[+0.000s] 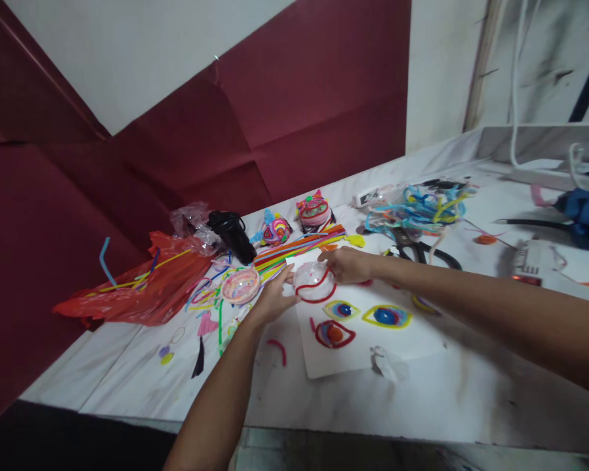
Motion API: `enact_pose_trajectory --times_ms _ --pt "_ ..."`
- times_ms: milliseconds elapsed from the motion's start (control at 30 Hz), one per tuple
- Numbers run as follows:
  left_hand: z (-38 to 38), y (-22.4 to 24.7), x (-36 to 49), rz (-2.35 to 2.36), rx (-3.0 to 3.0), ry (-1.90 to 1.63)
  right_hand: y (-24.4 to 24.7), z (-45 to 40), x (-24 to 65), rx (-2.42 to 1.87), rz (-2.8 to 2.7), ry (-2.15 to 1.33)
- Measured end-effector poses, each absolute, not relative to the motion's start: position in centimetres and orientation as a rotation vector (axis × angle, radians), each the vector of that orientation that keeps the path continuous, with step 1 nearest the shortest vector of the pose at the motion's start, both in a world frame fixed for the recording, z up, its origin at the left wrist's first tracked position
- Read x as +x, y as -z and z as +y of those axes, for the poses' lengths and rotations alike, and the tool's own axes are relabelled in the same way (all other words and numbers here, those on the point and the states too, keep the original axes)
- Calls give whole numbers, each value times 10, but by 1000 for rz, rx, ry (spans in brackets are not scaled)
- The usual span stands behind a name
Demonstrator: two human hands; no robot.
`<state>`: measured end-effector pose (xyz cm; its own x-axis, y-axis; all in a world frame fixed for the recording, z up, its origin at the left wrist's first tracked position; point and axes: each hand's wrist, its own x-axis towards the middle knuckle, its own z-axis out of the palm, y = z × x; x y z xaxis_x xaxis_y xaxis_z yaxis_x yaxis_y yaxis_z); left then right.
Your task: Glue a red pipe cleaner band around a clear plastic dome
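Note:
A clear plastic dome (314,275) sits at the top of a white sheet (319,366), with a red pipe cleaner (317,300) curving across its front and lower rim. My left hand (276,296) grips the dome's left edge between thumb and fingers. On the other side, my right hand (347,264) is closed in a pinch at the upper end of the red pipe cleaner; its fingertips are partly hidden. Below the hands lie a yellow-rimmed eye shape (341,309), a larger one (387,316) with a blue centre, and a red-rimmed one (334,334) with an orange centre.
Left of my left hand rests a pink-wrapped dome (240,286). Behind are bundled pipe cleaners (294,252), two decorated heads (315,210) (276,229), and a black glue gun-like object (233,235). Scissors (412,248) and tangled pipe cleaners (417,209) lie right; a red plastic bag (147,288) lies left.

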<state>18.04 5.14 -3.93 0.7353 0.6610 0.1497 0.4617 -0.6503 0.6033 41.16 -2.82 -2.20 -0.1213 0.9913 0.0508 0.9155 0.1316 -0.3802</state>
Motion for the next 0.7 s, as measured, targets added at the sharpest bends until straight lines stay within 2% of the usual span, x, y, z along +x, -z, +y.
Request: enact_pose_trajectory --times_ms 300,533,700 --pt "59 43 175 679 2282 -462 16 -36 419 -1775 -2082 -425" --pt "71 43 176 818 2148 -992 -22 -73 449 -1690 -1919 -263" --pt "69 42 176 871 2188 -1145 -29 -124 466 -1637 -1636 -358"
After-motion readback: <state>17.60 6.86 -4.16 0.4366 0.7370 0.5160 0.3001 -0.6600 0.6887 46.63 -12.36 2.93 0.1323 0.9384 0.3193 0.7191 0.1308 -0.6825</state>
